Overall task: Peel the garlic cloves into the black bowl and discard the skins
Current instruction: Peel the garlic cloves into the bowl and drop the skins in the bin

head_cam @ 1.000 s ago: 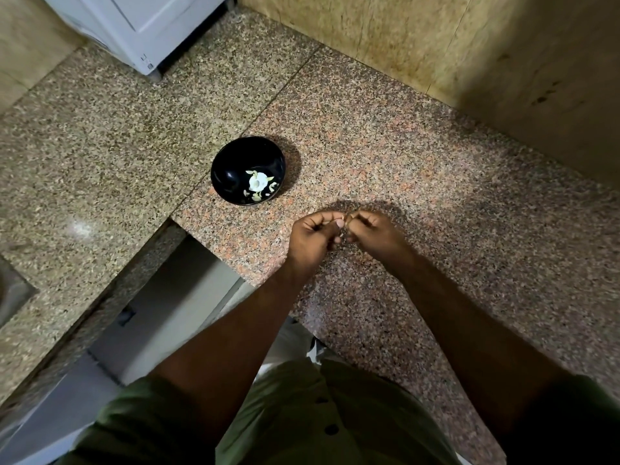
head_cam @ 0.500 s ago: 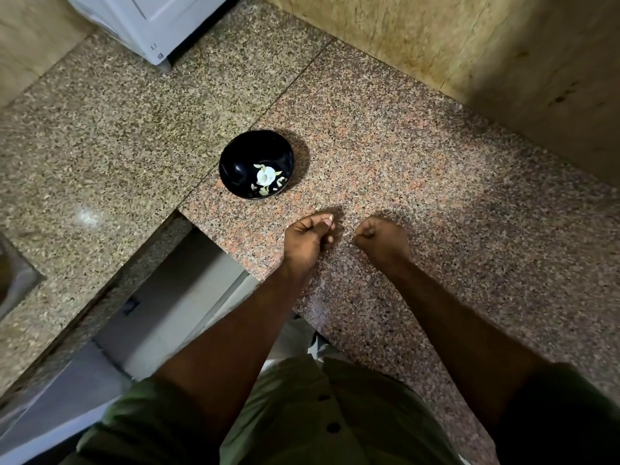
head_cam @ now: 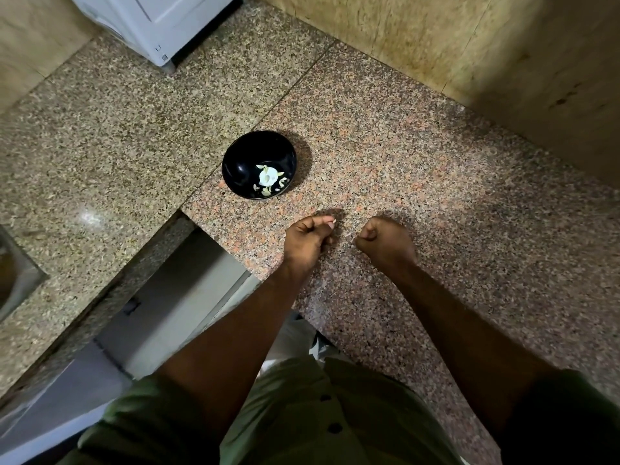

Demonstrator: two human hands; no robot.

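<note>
Judging from the glossy black bowl (head_cam: 259, 164) at eleven o'clock of my hands, I'd say peeling is partway: pale cloves and papery scraps lie inside together. On the speckled granite counter (head_cam: 436, 203), my left hand (head_cam: 307, 241) pinches something small and pale; my right hand (head_cam: 385, 241) is fisted, contents hidden. Skins remain undiscarded.

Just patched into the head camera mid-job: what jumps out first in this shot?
The black bowl stands out, sitting on the speckled granite counter with a white garlic piece and pale scraps inside. Nearer the camera, the two hands hover apart above the counter: the left hand is curled with something small and pale at its fingertips, and the right hand is closed in a fist. A white appliance sits at the top left.
</note>
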